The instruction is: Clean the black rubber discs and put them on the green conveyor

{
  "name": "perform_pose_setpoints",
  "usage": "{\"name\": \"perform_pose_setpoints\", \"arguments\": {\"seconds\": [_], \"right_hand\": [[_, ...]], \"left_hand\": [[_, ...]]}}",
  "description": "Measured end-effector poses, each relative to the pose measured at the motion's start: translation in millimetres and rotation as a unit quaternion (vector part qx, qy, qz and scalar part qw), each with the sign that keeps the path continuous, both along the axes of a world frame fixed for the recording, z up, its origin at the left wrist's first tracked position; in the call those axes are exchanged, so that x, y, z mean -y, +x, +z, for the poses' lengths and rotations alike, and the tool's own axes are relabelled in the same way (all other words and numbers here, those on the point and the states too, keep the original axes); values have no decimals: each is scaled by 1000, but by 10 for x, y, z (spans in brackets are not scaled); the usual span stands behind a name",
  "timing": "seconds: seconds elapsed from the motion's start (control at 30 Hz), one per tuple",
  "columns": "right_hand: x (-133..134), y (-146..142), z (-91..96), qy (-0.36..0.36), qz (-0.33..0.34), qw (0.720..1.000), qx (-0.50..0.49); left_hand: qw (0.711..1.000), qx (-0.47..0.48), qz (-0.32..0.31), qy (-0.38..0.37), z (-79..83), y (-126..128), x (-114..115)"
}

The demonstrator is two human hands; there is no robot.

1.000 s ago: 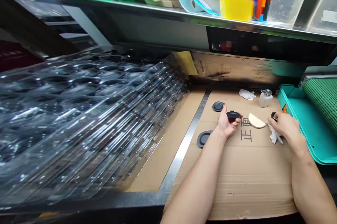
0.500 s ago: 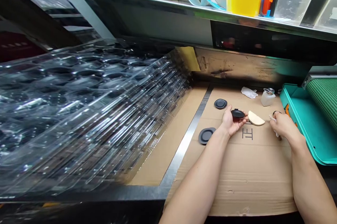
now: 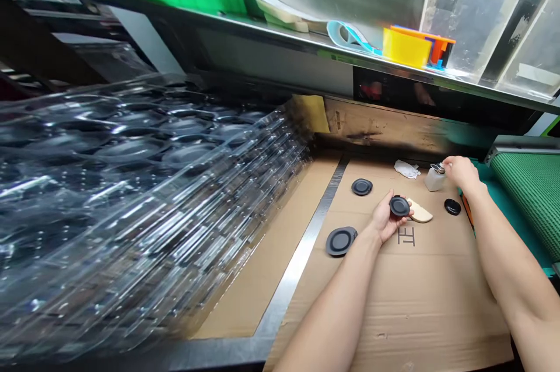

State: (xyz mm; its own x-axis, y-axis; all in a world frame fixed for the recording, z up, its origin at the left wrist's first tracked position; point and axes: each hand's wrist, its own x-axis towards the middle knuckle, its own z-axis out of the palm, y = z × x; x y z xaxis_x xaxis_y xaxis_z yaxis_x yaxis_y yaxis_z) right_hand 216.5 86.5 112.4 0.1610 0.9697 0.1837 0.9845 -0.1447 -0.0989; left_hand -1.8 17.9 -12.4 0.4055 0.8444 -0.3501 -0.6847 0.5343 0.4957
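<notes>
My left hand (image 3: 387, 217) grips a round black plastic part (image 3: 399, 206) with a small tab, its ringed face turned up. Just behind those fingers lies a cream half-round pad (image 3: 420, 211), partly covered by the hand. My right hand (image 3: 461, 172) is at the metal top of a small white dispenser bottle (image 3: 434, 179), fingers pinched together. A bit of white cloth shows at the fingertips, mostly hidden. Between my right forearm and the pad lies a glossy black round piece (image 3: 452, 207). Left of my left hand, two more black round parts (image 3: 361, 187) rest on the cardboard (image 3: 394, 302).
Stacked clear plastic trays (image 3: 175, 185) fill the left side. A crumpled white cloth (image 3: 406, 169) lies at the back. To the right are a teal tray (image 3: 494, 214) and a green conveyor belt (image 3: 534, 185). A shelf overhead carries a yellow bin (image 3: 406, 47).
My right hand has moved from beside the pad up to the bottle top, uncovering the glossy black piece. My left hand has tilted its part so the face shows more.
</notes>
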Motion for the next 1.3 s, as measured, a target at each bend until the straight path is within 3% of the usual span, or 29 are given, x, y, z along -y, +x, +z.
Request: {"name": "perform_pose_setpoints", "arguments": {"seconds": [0.13, 0.57, 0.63, 0.7, 0.83, 0.97, 1.1, 1.3], "right_hand": [[-136, -25, 28, -52, 14, 997, 57], [-163, 30, 82, -66, 31, 995, 63], [-126, 51, 99, -50, 29, 997, 42], [-43, 76, 85, 10, 35, 999, -2], [267, 16, -187, 130, 99, 967, -194], [649, -260, -662, 87, 184, 921, -333], [871, -512, -955, 56, 244, 924, -290], [848, -539, -1144, 105, 295, 930, -192]], "left_hand": [[1000, 0, -1, 8, 2, 24, -4], [999, -53, 9, 8, 51, 14, 9], [998, -57, 11, 8, 58, 12, 15], [998, -61, 18, 10, 66, 16, 23], [997, -59, 35, 36, 63, 47, 34], [996, -76, -3, 54, 20, 96, 40], [990, -123, -13, 62, -30, 153, 53], [974, -203, 8, 102, -87, 227, 82]]}}
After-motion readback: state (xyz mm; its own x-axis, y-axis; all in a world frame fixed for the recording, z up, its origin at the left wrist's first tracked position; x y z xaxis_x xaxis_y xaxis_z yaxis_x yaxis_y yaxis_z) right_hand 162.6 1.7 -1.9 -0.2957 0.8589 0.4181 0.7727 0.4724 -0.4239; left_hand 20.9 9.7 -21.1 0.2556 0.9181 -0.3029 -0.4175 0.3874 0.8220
